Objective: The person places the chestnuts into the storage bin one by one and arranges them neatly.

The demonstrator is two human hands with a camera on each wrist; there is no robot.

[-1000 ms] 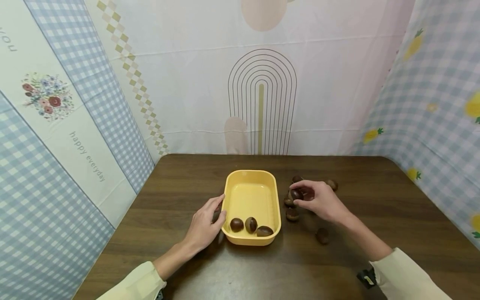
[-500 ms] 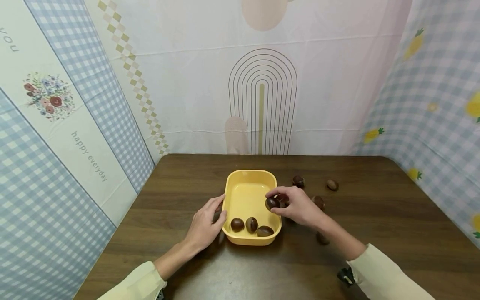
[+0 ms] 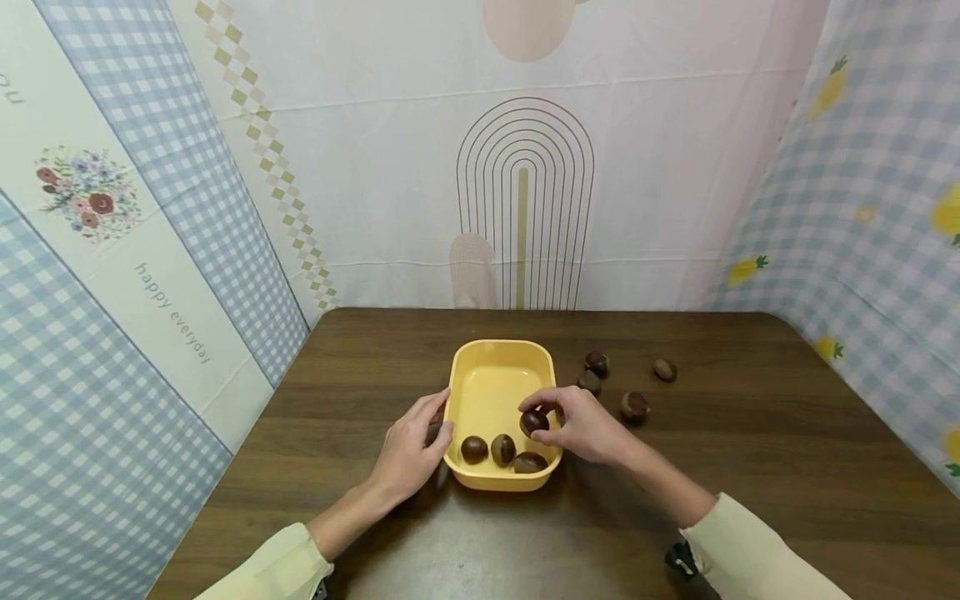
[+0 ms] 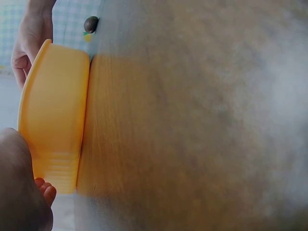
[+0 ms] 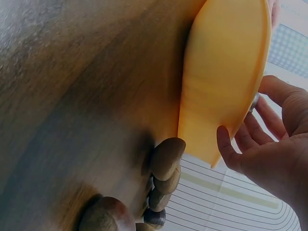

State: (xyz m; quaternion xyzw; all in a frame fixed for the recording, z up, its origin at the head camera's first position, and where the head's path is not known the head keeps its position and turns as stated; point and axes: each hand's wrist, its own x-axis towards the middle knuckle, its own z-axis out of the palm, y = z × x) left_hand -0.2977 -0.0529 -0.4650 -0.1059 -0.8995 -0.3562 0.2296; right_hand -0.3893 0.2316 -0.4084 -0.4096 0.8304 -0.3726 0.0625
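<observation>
My right hand [image 3: 592, 427] pinches a dark brown chestnut [image 3: 534, 423] between thumb and fingers, over the right side of a yellow rectangular box [image 3: 501, 482]. In the right wrist view, only a sliver of that chestnut [image 5: 254, 103] shows past the box rim. Three more chestnuts lie in the box along its near end, among them a round one [image 3: 474, 450] at the left. At the box's left side my left hand [image 3: 408, 450] rests with thumb and index fingertip touching the rim; its other fingertips [image 4: 46, 190] show low beside the box wall in the left wrist view.
Several loose chestnuts lie on the brown wooden table [image 3: 375, 350] right of the box, including one [image 3: 634, 407] near the right hand and another [image 3: 664, 370] farther back. My right hand and forearm cover part of that area. A printed cloth [image 3: 660, 167] hangs behind the table.
My right hand has carried the chestnut from the table on the right leftward over the box, then lower toward its near end. My left hand stays at the box's left side.
</observation>
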